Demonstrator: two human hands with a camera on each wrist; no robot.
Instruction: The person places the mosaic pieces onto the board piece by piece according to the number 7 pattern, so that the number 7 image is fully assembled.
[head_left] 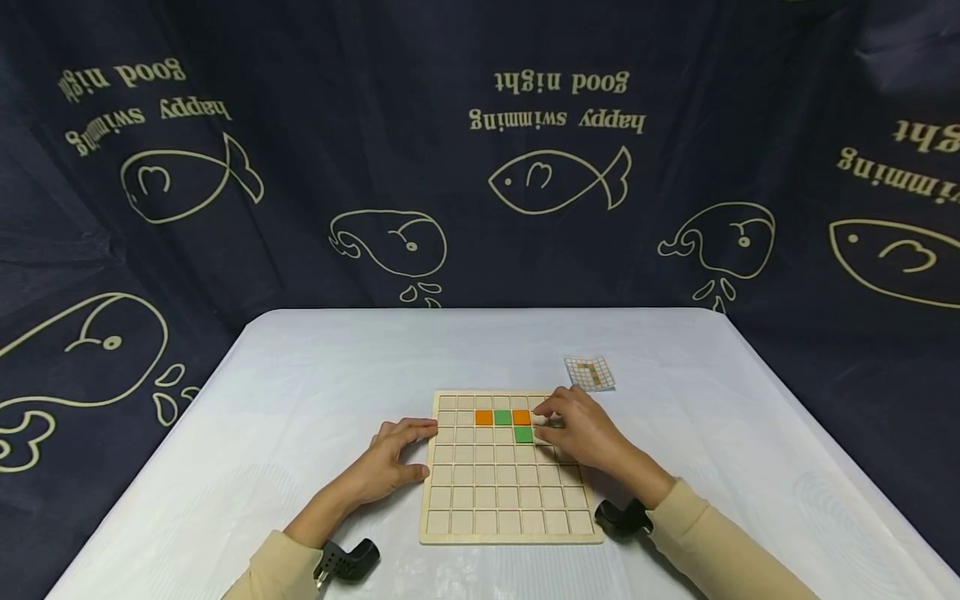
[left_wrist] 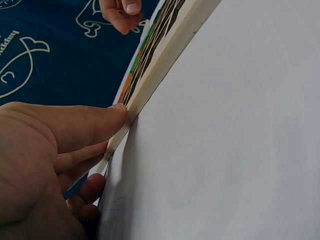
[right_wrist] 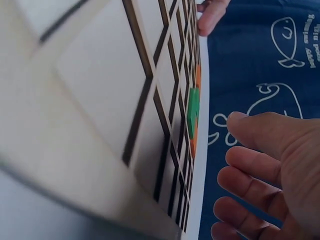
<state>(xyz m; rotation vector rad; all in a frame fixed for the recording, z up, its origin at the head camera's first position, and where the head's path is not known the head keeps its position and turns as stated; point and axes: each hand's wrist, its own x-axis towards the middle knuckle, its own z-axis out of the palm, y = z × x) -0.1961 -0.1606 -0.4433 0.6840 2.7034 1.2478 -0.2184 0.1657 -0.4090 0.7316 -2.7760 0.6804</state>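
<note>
A pale wooden grid board (head_left: 486, 476) lies flat on the table. In its second row from the far edge sit an orange tile (head_left: 483, 417), a green tile (head_left: 502, 417) and another orange tile (head_left: 521, 417). One more green tile (head_left: 523, 434) lies just below the right-hand orange one. My left hand (head_left: 384, 463) rests at the board's left edge, its thumb (left_wrist: 92, 125) against the wooden side. Over the right part of the board hovers my right hand (head_left: 587, 429), beside the tiles. Its thumb and fingers (right_wrist: 250, 165) stand apart with nothing between them.
A small card (head_left: 590, 374) printed with a coloured grid pattern lies beyond the board's far right corner. White cloth covers the table (head_left: 352, 358). Behind it hangs a dark blue curtain (head_left: 465, 42) with fish and whale drawings. Each wrist wears a black camera (head_left: 351, 560).
</note>
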